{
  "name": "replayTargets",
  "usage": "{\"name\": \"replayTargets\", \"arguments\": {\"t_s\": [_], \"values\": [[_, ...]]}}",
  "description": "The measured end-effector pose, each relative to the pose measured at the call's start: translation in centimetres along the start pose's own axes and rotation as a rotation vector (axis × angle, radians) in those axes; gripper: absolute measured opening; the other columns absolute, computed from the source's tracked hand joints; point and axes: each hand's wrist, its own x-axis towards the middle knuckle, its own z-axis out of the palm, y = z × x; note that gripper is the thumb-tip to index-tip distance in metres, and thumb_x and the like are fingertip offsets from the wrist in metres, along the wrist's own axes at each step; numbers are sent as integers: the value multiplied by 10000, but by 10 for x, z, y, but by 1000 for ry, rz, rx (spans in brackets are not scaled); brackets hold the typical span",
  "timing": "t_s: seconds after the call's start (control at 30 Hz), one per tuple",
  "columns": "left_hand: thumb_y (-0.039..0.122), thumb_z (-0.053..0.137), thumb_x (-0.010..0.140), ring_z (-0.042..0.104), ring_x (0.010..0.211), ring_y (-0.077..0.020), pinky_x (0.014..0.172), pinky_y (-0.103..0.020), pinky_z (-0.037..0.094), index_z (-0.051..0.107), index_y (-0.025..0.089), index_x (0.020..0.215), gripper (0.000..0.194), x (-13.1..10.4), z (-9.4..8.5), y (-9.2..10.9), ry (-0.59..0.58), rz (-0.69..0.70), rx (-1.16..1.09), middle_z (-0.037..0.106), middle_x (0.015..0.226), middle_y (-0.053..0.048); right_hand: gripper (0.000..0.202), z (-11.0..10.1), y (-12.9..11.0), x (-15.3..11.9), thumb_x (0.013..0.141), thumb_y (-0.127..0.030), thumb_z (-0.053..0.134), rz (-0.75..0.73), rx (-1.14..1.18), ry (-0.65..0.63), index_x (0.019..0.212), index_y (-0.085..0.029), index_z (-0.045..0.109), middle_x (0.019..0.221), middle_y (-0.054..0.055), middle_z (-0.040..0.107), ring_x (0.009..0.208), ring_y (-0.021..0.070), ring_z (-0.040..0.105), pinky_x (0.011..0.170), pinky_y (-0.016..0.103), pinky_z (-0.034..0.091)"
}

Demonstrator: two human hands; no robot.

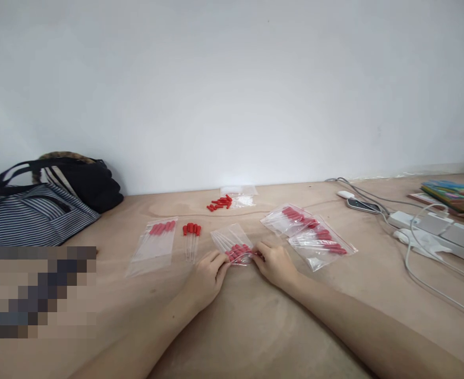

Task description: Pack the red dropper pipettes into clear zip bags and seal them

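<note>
both hands pinch the mouth of a dropper bag

low in the middle of the frame, the left hand (pixel 208 276) and right hand (pixel 276 263) close their fingertips on the near edge of a small clear bag (pixel 232 243) of red-capped droppers. to seal it well, i judge the strip should be pressed evenly from one corner across, with the caps kept clear. just left lie loose droppers (pixel 191 238) and another filled bag (pixel 155 245); to the right, a pile of filled bags (pixel 308 231). further back, loose red caps (pixel 219 203). the wooden tabletop (pixel 255 326) meets a plain white wall (pixel 232 79); a striped bag (pixel 26 213) sits mid left, a power strip (pixel 437 223) at right.
</note>
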Motion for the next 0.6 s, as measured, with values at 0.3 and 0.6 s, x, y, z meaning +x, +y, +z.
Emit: {"name": "replayTargets", "arguments": {"t_s": [0.3,0.6], "values": [[149,351,882,550,760,-155,693,-270,453,493,194,785,178,1,0,1,-37,-7,-106,546,830,-19,175,0,-7,5,777,-394,587,-157,66,94,789,-230,645,748,6,609,743,150,524,726,306,292],[180,354,889,533,736,-157,680,-275,430,505,189,774,190,1,0,0,-39,-18,-138,536,795,-15,160,0,-10,6,767,-349,581,-189,73,116,731,-205,641,690,-11,609,657,108,527,686,292,238]]}}
